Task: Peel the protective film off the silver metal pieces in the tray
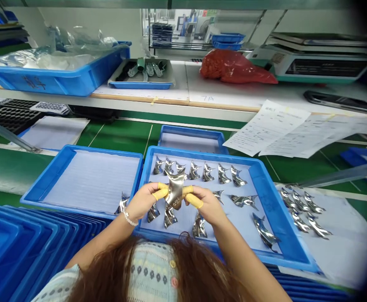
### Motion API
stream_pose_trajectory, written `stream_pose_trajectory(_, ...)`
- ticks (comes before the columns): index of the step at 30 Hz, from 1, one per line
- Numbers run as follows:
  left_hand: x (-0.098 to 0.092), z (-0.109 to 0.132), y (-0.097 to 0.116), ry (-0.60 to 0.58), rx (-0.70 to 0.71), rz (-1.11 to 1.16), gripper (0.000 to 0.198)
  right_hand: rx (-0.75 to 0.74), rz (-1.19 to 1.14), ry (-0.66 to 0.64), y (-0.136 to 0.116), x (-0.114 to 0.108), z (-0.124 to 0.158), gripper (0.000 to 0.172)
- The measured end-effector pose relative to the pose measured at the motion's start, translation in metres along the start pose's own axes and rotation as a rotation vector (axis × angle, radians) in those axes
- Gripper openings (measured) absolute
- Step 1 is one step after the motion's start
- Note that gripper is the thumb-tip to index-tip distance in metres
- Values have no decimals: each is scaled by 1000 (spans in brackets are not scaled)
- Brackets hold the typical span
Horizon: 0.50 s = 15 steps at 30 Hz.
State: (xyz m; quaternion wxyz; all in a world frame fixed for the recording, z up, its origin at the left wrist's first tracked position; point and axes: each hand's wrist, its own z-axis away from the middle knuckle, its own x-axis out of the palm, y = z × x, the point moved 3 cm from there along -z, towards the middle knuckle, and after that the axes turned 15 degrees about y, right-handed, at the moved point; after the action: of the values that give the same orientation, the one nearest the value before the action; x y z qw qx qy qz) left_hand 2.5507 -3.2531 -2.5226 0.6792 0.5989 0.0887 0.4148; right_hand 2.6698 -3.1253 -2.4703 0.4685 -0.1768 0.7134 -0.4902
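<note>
Both my hands hold one shiny curved metal part (174, 191) above the middle blue tray (267, 197). My left hand (144, 200) pinches its left edge and my right hand (206, 204) pinches its right edge, both with yellow finger cots on the fingertips. A bead bracelet sits on my left wrist. Below the hands, several more shiny metal parts (221, 173) lie in rows on white foam inside that tray. One metal part (121, 204) lies at the near right corner of the left blue tray (60, 161), which is lined with white foam.
Several metal parts (303, 212) lie on a white sheet right of the tray. Stacked blue trays (19, 247) stand at the near left. Another blue tray (191, 136) lies behind on the green belt. A shelf behind carries papers (274, 128), a red bag (234, 67), a scale and blue bins.
</note>
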Motion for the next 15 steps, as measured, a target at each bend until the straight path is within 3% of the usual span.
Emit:
stream_pose_trajectory(2,9,0,-3,-67,38,-63,30,-40,32,47,-6,-6,13,27)
stream_pose_trajectory(6,22,-1,-14,-178,126,-337,36,72,692,36,2,-35,29,24)
stream_pose_trajectory(11,33,-4,-35,-262,110,-591,45,361,1204,94,39,-104,59,16)
stream_pose_trajectory(15,43,-3,-47,-284,31,-559,48,507,1388,-21,75,-130,85,19)
